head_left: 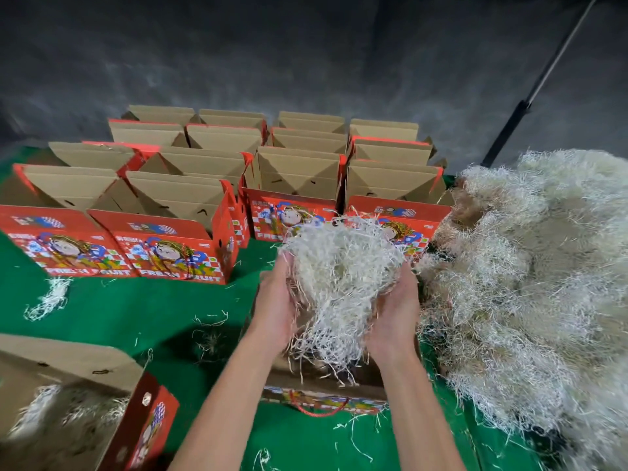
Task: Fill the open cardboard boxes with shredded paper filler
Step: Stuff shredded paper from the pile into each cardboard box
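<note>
Above near box (323,385), both hands cup wad of shredded paper (339,277): left hand (275,307) and right hand (396,311) press it from either side, strands trailing down into box opening. Advice: lower wad fully inside before releasing; spread evenly, tuck stray strands. Supply heap (530,283) lies right on green surface (142,307). Rows of open boxes (190,198) behind appear unfilled; box at lower left (68,409) holds filler.

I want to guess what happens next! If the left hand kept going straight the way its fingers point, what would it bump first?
Probably the red fruit box in the front row beyond it. The left hand, cupping the paper shred bundle, points up-frame toward it, though depth is unclear.
</note>
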### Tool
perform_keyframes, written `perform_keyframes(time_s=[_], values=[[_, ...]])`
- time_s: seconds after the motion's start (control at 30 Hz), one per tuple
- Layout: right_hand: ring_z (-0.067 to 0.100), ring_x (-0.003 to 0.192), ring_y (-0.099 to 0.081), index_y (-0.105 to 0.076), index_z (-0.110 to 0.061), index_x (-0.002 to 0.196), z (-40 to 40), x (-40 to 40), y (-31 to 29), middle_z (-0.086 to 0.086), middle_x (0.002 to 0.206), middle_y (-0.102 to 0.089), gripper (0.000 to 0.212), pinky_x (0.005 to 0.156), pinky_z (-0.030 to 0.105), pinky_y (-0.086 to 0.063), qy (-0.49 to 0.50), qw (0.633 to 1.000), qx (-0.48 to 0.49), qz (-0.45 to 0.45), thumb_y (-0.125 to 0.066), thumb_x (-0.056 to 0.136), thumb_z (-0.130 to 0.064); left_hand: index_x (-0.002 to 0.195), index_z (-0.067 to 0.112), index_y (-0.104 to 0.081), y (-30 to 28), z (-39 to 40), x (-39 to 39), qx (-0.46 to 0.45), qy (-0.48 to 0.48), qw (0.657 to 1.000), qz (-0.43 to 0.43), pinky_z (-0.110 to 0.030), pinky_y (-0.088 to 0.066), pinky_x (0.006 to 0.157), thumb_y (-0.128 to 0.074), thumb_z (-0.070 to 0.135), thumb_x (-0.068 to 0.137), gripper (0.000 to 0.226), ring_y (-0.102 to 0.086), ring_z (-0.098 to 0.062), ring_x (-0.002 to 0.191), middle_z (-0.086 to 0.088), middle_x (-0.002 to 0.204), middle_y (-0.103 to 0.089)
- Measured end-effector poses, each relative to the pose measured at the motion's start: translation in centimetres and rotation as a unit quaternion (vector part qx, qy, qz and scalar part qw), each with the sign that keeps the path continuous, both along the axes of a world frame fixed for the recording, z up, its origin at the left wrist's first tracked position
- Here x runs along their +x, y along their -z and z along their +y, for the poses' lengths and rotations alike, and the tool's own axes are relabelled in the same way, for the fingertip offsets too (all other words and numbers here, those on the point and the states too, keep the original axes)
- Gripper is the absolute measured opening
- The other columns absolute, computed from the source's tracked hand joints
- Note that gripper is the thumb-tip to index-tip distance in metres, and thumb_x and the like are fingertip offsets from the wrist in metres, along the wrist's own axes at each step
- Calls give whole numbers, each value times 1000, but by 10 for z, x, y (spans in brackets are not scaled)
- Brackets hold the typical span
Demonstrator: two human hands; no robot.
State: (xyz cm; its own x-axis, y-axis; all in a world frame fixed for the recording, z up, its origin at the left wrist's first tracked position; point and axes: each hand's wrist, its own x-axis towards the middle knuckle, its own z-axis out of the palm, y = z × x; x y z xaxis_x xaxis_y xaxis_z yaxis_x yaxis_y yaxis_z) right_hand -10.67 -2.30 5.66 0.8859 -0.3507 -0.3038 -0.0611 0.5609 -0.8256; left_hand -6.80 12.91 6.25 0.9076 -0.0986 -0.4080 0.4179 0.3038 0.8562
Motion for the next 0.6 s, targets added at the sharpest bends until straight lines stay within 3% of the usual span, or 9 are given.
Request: perform_keyframes(time_s=[0.07,0.13,0.2,0.27,0.33,0.4,0.5,0.57,0.6], values=[[0,133,-38,-34,-35,153,8,2,10,-29,131,-41,66,113,37,-25,-10,999,-41,6,-42,95,-66,113,48,-68,3,-9,-8,-14,71,997,-26,-40,-46,98,-59,68,84,36,-65,-2,106,20,113,-70],[-3,133,-24,-22,-35,157,18,4,18,-28,140,-29,70,112,30,-17,-24,997,-79,9,-38,96,-67,119,51,-61,8,-16,-17,-15,85,996,-4,-45,-34,113,-68,71,71,52,-51,0,120,28,120,-62],[-1,124,-28,-26,-31,156,21,5,24,-24,133,-32,64,105,28,-20,-26,985,-168,33,-34,101,-62,122,43,-62,13,-19,-17,-35,61,997,11,-47,-28,116,-66,70,69,59,-48,-5,125,21,123,-64],[9,106,-41,-46,-20,138,21,5,28,-13,116,-47,50,94,32,-33,-8,966,-255,44,-42,101,-54,124,29,-65,19,-19,-16,-90,29,996,4,-46,-41,108,-60,62,82,53,-62,-15,118,5,121,-70],[14,82,-54,-56,-17,108,19,4,29,-4,93,-60,24,78,39,-47,53,955,-291,21,-52,101,-39,108,24,-73,20,-19,-13,-84,-17,996,-25,-41,-52,94,-58,33,98,20,-71,-22,103,0,107,-75],[15,67,-57,-60,-19,94,18,-1,25,0,77,-63,30,67,34,-51,70,956,-284,-31,-50,102,-46,85,30,-74,22,-21,-11,-4,-35,997,-68,-33,-58,76,-56,1,95,36,-71,-19,87,3,93,-76],[9,94,-67,-65,-26,115,21,-5,23,-8,107,-73,59,82,20,-51,-27,983,-167,-78,-48,88,-76,106,29,-57,22,-25,-16,21,1,993,-120,-22,-56,65,-72,16,87,28,-71,-7,85,3,105,-73],[6,90,-59,-54,-23,136,26,-5,19,-10,115,-69,69,84,28,-45,-23,978,-202,-45,-58,85,-69,110,36,-53,28,-30,-25,42,27,988,-145,-19,-55,68,-67,31,93,23,-70,0,87,12,103,-73],[6,81,-59,-59,-22,131,27,-3,20,-9,104,-70,51,79,31,-46,6,970,-239,-38,-61,91,-53,106,37,-53,28,-31,-29,75,34,984,-155,-15,-52,67,-61,25,98,17,-68,5,85,17,99,-72]])
